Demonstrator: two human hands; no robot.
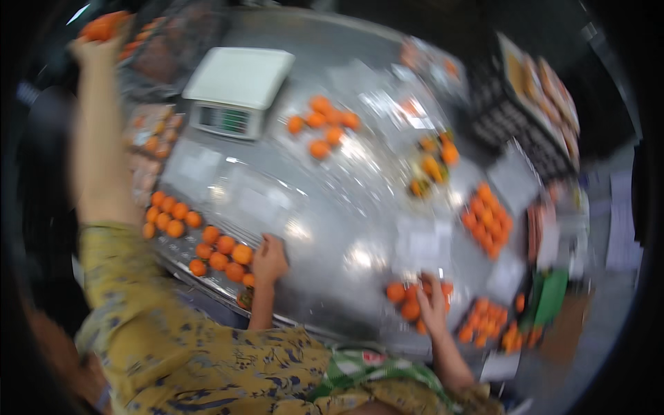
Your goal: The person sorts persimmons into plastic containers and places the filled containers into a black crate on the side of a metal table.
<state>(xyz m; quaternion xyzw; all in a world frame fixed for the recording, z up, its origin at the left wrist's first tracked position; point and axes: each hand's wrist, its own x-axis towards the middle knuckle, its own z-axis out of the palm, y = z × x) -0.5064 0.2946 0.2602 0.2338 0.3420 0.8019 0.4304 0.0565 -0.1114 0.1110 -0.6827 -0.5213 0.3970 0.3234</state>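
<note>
My left arm, in a yellow floral sleeve, stretches to the upper left. There my left hand (96, 46) grips a bunch of orange fruit (106, 27), blurred at the picture's rim. My right hand (434, 303) rests over a group of small orange fruits (410, 309) near the table's front edge, thumb and fingers apart. Blur hides whether one is gripped. Another bare hand (270, 259), seemingly a co-worker's, lies beside rows of orange fruits (220, 261) at the left front. Its forearm disappears behind my yellow shirt (207, 363).
A white weighing scale (238, 75) stands at the back left of the metal table (321, 280). Loose fruits (320, 105) lie beside it. Greener-topped fruits (430, 166) and packed fruits (487, 220) are farther right. A black crate (519, 124) bounds the back right.
</note>
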